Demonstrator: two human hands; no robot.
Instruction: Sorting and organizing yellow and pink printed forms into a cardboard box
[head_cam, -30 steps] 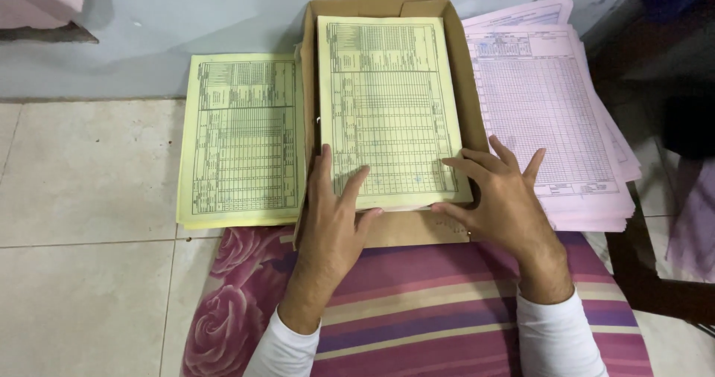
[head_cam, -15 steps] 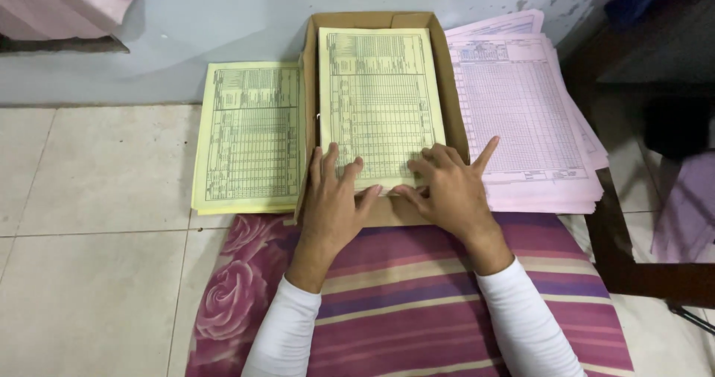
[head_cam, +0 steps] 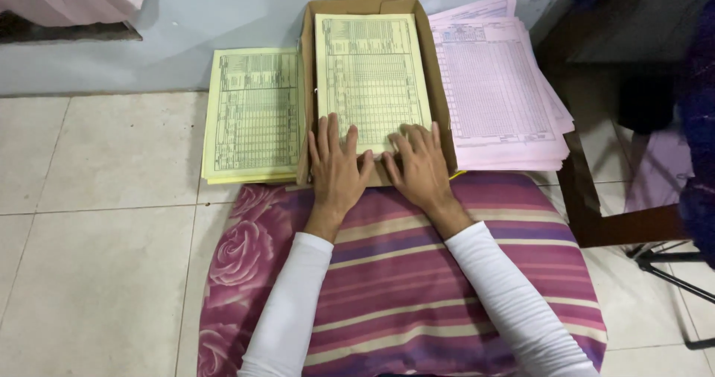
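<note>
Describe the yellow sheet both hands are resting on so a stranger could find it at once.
Find the open brown cardboard box against the pale wall, ahead of the striped cushion. The yellow sheet lies inside it under the left hand and right hand, unlike the yellow stack lying outside.

Hidden and cut-off parts, seen from above

Our left hand (head_cam: pixel 337 167) and right hand (head_cam: pixel 418 167) cover the yellow sheet's (head_cam: pixel 372 79) lower edge; its print seems too small to read.
</note>
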